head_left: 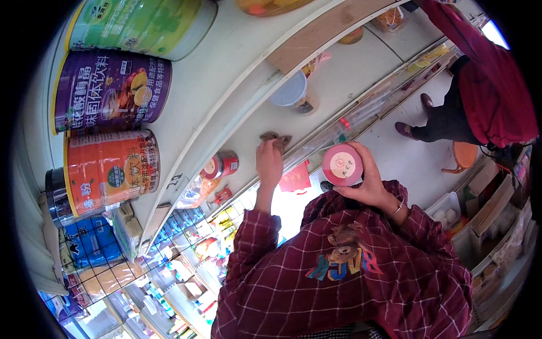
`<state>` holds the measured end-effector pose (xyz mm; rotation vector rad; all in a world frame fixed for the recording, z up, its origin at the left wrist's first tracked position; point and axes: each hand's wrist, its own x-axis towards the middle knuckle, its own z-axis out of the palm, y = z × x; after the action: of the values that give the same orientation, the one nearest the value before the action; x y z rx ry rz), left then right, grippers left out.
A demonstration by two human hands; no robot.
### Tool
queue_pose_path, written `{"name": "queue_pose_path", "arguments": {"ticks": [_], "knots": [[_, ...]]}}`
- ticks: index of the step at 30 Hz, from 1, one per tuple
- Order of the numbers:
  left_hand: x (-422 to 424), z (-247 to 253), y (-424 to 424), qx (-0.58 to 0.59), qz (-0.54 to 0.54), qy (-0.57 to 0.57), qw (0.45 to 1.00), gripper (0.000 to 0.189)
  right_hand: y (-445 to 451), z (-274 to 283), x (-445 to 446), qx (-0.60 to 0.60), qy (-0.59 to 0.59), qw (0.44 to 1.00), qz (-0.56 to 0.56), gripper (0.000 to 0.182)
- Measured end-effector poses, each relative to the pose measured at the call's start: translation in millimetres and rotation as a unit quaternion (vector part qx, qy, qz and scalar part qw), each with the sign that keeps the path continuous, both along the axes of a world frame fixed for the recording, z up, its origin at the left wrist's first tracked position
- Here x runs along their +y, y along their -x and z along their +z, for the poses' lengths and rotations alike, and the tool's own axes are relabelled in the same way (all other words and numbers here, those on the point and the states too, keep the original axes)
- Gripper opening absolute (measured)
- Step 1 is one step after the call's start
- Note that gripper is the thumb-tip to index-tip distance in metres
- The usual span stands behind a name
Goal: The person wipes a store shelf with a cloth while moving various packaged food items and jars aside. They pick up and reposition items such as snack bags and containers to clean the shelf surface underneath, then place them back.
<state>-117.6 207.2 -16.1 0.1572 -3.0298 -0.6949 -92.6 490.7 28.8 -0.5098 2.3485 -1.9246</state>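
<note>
My left hand [270,163] is on a lower shelf [254,114], its fingers closed on a crumpled brown cloth [281,140] that lies against the shelf surface. In my right hand [367,186] is a round jar with a pink lid [342,164]. A pale round label bearing writing covers the middle of that lid, which faces up at me; the jar's body is hidden beneath it. Farther along the same shelf stands a clear plastic tub with a bluish lid [290,89]. Nearer me on the other side is a small red jar [228,163].
Purple [114,89], orange [114,169] and green canisters [139,25] line the upper shelf. Its front edge [228,97] curves above the lower one. A person in a red top [495,93] stands at the right, near an orange stool [465,154] and cardboard boxes [491,203].
</note>
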Motion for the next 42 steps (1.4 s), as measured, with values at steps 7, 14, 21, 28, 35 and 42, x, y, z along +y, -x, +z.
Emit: {"name": "queue_pose_path", "arguments": {"ticks": [7, 14, 21, 28, 35, 42], "knots": [[-67, 54, 49, 0.029, 0.137, 0.134, 0.981, 0.034, 3, -7, 5, -0.013, -0.009, 0.999, 0.043, 0.085], [-139, -45, 104, -0.068, 0.126, 0.486, 0.862, 0.035, -9, -2, 29, -0.045, -0.020, 0.999, -0.012, 0.085], [-53, 5, 167, 0.031, 0.185, 0.039, 0.982, 0.038, -20, -16, 49, -0.053, -0.030, 0.992, -0.109, 0.087], [-61, -16, 169, 0.041, -0.009, 0.264, 0.964, 0.038, -10, -3, 33, -0.049, -0.003, 0.998, -0.033, 0.087], [-160, -83, 111, 0.045, 0.257, 0.340, 0.903, 0.033, -17, 2, 35, -0.040, -0.057, 0.997, 0.036, 0.090], [-16, -29, 47, 0.239, 0.038, 0.159, 0.957, 0.028, 4, 2, 19, -0.049, -0.003, 0.998, 0.046, 0.085]]}}
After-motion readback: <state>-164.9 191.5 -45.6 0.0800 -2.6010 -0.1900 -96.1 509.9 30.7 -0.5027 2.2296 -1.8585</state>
